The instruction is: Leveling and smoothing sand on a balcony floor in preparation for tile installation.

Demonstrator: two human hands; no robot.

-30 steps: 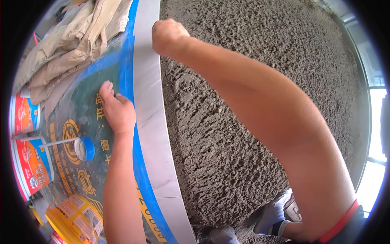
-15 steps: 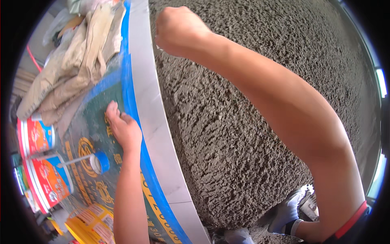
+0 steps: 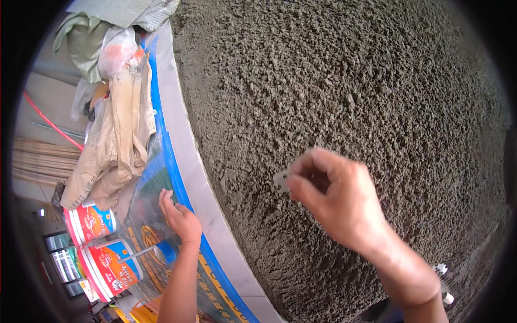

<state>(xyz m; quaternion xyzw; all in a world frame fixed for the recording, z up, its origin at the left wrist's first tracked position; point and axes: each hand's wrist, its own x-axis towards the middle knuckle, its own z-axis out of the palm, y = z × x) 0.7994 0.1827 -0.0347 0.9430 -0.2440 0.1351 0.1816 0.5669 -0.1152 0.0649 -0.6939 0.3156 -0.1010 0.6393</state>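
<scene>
Between thumb and fingertips, my right hand [image 3: 344,199] pinches a small pale, flat piece [image 3: 281,178], partly hidden by the fingers and too small to name surely. That hand is above rough grey mortar [image 3: 301,91], which spreads over the right side. My left hand [image 3: 182,219] rests on the dark green printed sheet [image 3: 156,185], its fingers stretched out. Beside it runs blue tape [image 3: 171,156] along a pale tile strip [image 3: 195,185] that borders the mortar. A blue-capped item [image 3: 166,251] with a thin stick next to it is near my left forearm.
Crumpled brown paper bags [image 3: 121,118] lie at the far left. Two red, white and blue buckets [image 3: 110,269] stand nearer, with a yellow package [image 3: 145,311] below them. A red cord [image 3: 54,121] and a wood stack [image 3: 43,161] are farther left. Pale sacks [image 3: 86,43] lie beyond.
My right hand has come back from the far end of the tile strip to above the middle of the mortar, and the pale piece now shows. My left hand stays on the sheet; the view has shifted.
</scene>
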